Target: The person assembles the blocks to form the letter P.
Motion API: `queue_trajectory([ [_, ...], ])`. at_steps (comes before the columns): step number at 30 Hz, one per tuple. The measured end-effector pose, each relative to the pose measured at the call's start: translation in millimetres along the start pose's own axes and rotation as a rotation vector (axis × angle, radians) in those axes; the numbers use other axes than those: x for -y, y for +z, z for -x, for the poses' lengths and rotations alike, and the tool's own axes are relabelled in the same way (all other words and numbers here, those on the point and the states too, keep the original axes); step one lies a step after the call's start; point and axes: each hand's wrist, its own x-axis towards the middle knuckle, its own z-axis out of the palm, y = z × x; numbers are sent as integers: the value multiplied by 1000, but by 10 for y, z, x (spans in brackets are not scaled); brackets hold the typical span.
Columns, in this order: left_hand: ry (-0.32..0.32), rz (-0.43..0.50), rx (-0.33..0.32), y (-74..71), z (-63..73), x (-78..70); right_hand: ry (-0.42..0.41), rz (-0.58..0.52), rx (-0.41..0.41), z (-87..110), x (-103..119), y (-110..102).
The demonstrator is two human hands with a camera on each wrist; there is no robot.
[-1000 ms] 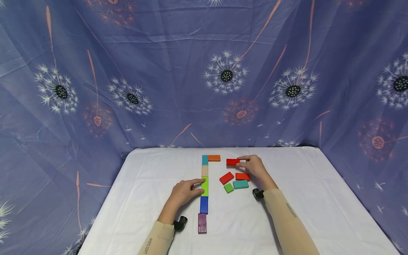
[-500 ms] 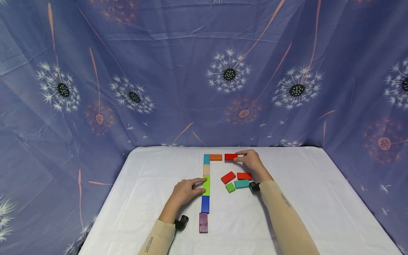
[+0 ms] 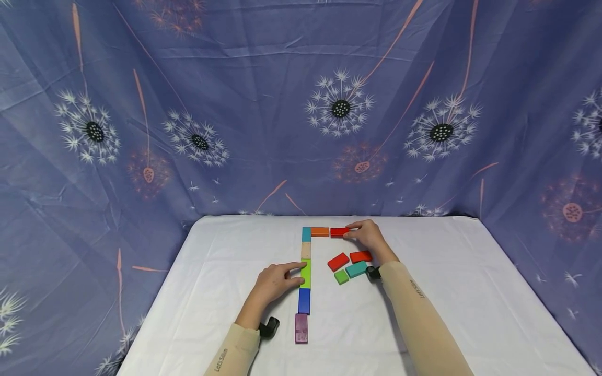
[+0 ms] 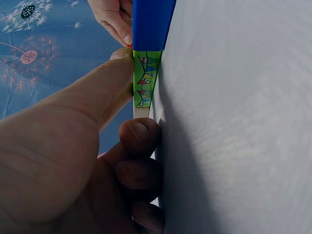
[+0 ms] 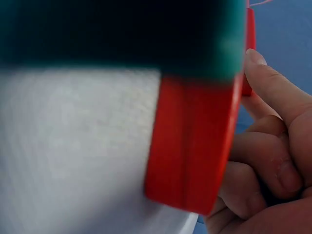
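In the head view my right hand (image 3: 369, 235) pinches the right end of a red block (image 3: 337, 233) between thumb and index finger. This block lies in line with the orange block (image 3: 320, 232), a narrow gap between them. My left hand (image 3: 273, 282) rests index finger and thumb, spread apart, on a lime-green block (image 3: 305, 275). That block stands in a column with a teal block (image 3: 307, 234), a natural wood block (image 3: 306, 250), a blue block (image 3: 304, 301) and a purple block (image 3: 301, 328). In the left wrist view the green block shows a printed bunting pattern.
Beside the right forearm lie two loose red blocks (image 3: 338, 262), a teal block (image 3: 356, 269) and a small green block (image 3: 341, 277). The wrist camera (image 3: 373, 273) sits right at the teal block. White cloth (image 3: 447, 297) covers the table; a blue dandelion-print curtain (image 3: 263, 130) hangs behind.
My right hand has moved the red block away from me and left, up toward the orange block. The loose teal block has tilted slightly near the right wrist. My left hand stays put.
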Motion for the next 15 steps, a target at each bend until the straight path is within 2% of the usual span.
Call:
queue_trajectory([
  [7,22,2,-12,0,11,-5,31,-9,2,-32,-1,32],
  [15,19,15,-12,-2,15,-18,37,-3,14,-33,21,40],
])
